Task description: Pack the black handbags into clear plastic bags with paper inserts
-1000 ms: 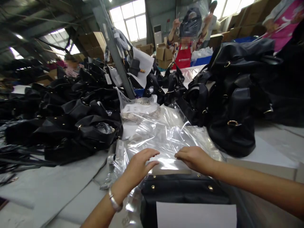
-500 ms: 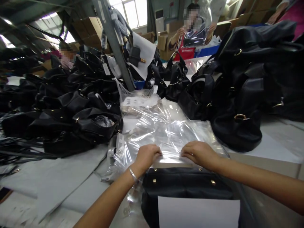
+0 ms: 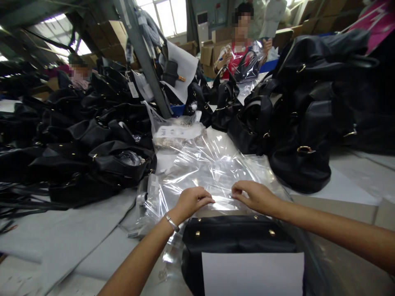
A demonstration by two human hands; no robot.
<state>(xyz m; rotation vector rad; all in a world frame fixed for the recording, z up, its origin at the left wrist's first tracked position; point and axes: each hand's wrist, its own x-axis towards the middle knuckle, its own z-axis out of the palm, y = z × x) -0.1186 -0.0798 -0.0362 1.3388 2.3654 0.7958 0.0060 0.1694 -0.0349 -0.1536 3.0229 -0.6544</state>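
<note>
Nearby, black handbags (image 3: 296, 135) flank left hand (image 3: 189, 201) and right hand (image 3: 256, 197), both pinching clear plastic (image 3: 212, 168).

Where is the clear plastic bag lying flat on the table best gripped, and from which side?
Probably the near edge of the clear plastic bag, approached from the person's side. It lies flat and limp, so only that thin edge, just beyond the black handbag, offers a pinch. The left hand and right hand pinch it there.

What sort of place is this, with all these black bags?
Probably a handbag factory's packing table: heaps of black bags, cardboard boxes behind, and the left hand and right hand gripping a clear plastic bag.
</note>
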